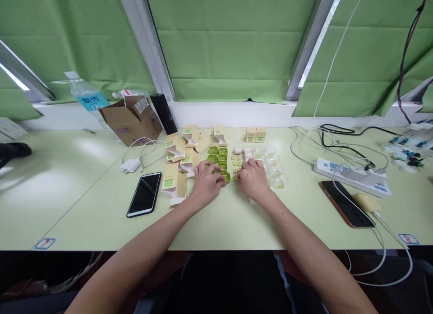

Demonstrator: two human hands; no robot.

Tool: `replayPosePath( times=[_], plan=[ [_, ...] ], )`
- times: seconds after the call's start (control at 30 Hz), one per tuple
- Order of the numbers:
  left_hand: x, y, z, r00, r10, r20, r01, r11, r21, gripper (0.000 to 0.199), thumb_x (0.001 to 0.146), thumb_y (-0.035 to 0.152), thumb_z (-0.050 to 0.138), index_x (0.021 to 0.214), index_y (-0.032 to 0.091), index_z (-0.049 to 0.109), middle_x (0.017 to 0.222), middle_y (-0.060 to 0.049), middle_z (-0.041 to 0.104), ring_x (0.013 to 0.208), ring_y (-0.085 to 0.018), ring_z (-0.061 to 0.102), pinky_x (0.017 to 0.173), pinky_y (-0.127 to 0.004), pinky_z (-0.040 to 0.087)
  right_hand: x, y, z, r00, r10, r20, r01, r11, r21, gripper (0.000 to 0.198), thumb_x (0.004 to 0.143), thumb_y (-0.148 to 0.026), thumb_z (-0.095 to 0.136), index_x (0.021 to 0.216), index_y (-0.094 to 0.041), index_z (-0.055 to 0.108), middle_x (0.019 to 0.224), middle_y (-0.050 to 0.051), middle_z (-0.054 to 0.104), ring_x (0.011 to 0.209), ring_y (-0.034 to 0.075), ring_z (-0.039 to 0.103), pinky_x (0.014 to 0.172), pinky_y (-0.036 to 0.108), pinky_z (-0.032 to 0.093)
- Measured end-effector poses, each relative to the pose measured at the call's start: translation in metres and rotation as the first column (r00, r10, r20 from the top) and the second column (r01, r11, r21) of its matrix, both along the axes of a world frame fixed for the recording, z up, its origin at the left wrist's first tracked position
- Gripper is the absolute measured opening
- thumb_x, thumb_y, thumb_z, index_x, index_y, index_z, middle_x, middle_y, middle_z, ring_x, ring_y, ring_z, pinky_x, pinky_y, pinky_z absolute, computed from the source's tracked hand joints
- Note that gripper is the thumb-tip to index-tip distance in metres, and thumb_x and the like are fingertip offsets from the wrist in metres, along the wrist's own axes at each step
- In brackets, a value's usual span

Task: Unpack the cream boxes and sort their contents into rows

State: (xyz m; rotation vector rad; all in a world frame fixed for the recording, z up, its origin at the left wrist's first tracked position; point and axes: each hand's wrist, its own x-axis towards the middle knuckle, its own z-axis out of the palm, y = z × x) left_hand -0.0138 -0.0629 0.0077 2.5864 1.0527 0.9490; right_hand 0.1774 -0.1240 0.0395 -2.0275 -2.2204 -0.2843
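My left hand is over the near end of two rows of small green containers. Its thumb and fingers close around the nearest green container. Just to the right, my right hand is closed, fingers pointing down at small yellow pieces laid in rows. Whatever its fingertips hold is hidden. Small pink pieces lie beyond that hand, and clear plastic cups stand grouped at its right. Left of the containers are several open cream boxes with green labels.
Two closed cream boxes stand near the wall. A phone and a white charger lie left; a cardboard box and a large bottle are behind. To the right are a power strip, cables and another phone.
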Motion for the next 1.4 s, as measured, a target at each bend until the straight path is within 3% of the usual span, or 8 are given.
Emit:
replayPosePath(
  times=[0.5,0.63,0.83,1.03,1.23,1.4],
  plan=[
    [-0.003,0.0,-0.001,1.0,0.005,0.012,-0.005,1.0,0.029,0.015,0.078,0.016,0.077,0.067,0.024,0.073,0.111,-0.01,0.073,0.121,-0.041,0.044,0.092,-0.063,0.038,0.004,-0.001,0.004,0.999,-0.033,-0.015,0.033,0.999,-0.003,0.021,0.082,-0.01,0.063,0.083,-0.018,0.082,0.093,0.015,0.072,0.1,0.029,0.05,0.085,0.043,0.026],
    [-0.003,-0.002,0.0,1.0,0.015,0.016,-0.015,1.0,0.01,0.014,0.076,0.013,0.078,0.068,0.024,0.072,0.11,-0.009,0.073,0.121,-0.041,0.045,0.093,-0.063,0.037,0.015,-0.002,0.008,0.99,-0.073,-0.125,0.085,0.992,0.096,0.024,0.087,-0.012,0.059,0.084,-0.02,0.081,0.093,0.012,0.072,0.099,0.027,0.05,0.085,0.042,0.026],
    [-0.009,-0.003,0.015,0.984,0.07,0.164,-0.067,0.998,-0.022,0.003,0.087,0.025,0.072,0.088,0.026,0.074,0.108,-0.009,0.073,0.119,-0.038,0.047,0.099,-0.061,0.038,0.037,-0.005,0.015,0.926,-0.127,-0.355,0.265,0.889,0.373,0.022,0.091,-0.016,0.056,0.084,-0.02,0.076,0.09,0.009,0.07,0.094,0.026,0.053,0.085,0.04,0.03],
    [-0.021,0.013,0.021,0.889,0.232,0.396,-0.223,0.972,-0.068,0.014,0.092,0.023,0.061,0.102,0.027,0.07,0.105,-0.004,0.074,0.115,-0.031,0.052,0.104,-0.052,0.042,0.051,-0.004,0.014,0.85,-0.114,-0.514,0.392,0.788,0.475,0.018,0.089,-0.018,0.056,0.079,-0.023,0.07,0.079,0.006,0.064,0.086,0.026,0.054,0.081,0.038,0.035],
    [-0.021,0.014,0.022,0.885,0.228,0.405,-0.214,0.973,-0.081,0.013,0.089,0.02,0.063,0.1,0.027,0.069,0.103,-0.004,0.073,0.113,-0.03,0.054,0.102,-0.049,0.044,0.063,-0.002,0.013,0.709,-0.065,-0.702,0.514,0.729,0.452,0.014,0.084,-0.023,0.058,0.076,-0.022,0.07,0.076,0.005,0.062,0.079,0.023,0.054,0.078,0.037,0.042],
    [-0.017,0.003,0.027,0.898,0.183,0.4,-0.185,0.982,-0.032,0.015,0.091,0.017,0.057,0.099,0.027,0.067,0.101,-0.003,0.074,0.111,-0.03,0.054,0.101,-0.048,0.045,0.084,0.007,0.006,0.431,0.008,-0.902,0.636,0.707,0.31,0.017,0.08,-0.033,0.063,0.082,-0.019,0.073,0.069,0.0,0.059,0.065,0.017,0.049,0.068,0.033,0.043]
  ],
)
